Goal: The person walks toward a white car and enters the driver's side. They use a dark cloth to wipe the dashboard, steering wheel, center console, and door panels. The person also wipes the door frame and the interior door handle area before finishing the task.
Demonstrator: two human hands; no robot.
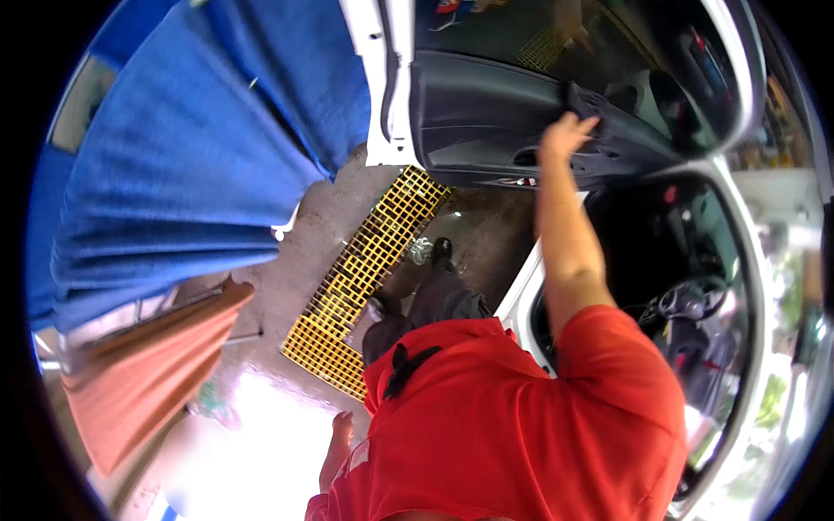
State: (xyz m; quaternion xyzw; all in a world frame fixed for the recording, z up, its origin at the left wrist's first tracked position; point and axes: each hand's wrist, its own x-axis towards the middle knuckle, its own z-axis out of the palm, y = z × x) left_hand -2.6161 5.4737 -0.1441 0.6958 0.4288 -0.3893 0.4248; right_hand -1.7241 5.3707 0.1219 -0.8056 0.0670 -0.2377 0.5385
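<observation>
My right arm stretches out to the open door of a white car, across its dark inner door panel (485,117). At the end of it my right hand (565,137) has its fingers spread and nothing visible in them. It lies over the upper part of the panel, close to the window ledge; whether it touches is unclear. The door's window glass (521,32) shows reflections. Low at my other side hangs my left hand (343,426), in front of bright, washed-out floor. Its fingers are small and indistinct, so I cannot tell whether they are closed.
Yellow floor grating (355,273) runs beside my feet over wet-looking concrete (273,280). Blue cloths (195,150) and an orange-brown cloth (156,384) hang at the left. On the right, the car's door opening (651,221) shows a steering wheel (692,298) within.
</observation>
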